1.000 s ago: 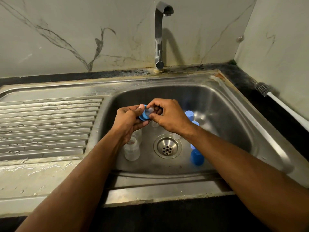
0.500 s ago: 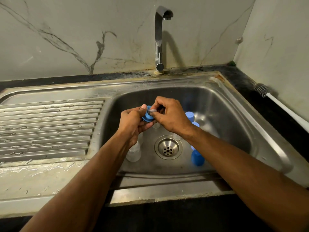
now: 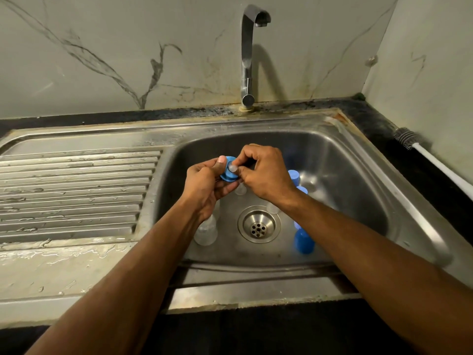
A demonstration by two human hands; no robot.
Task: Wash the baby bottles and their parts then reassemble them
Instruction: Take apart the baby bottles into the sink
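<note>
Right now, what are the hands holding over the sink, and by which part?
The left hand grips the blue collar ring by its rim; the right hand pinches the clear teat at its tip.

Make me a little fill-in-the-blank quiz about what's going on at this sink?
1. The left hand grips a ring coloured ____.
2. The right hand pinches the clear ____ poking through that ring.
3. The tap is ____.
4. The brush lies to the sink's ____.

Answers: blue; teat; off; right
</note>
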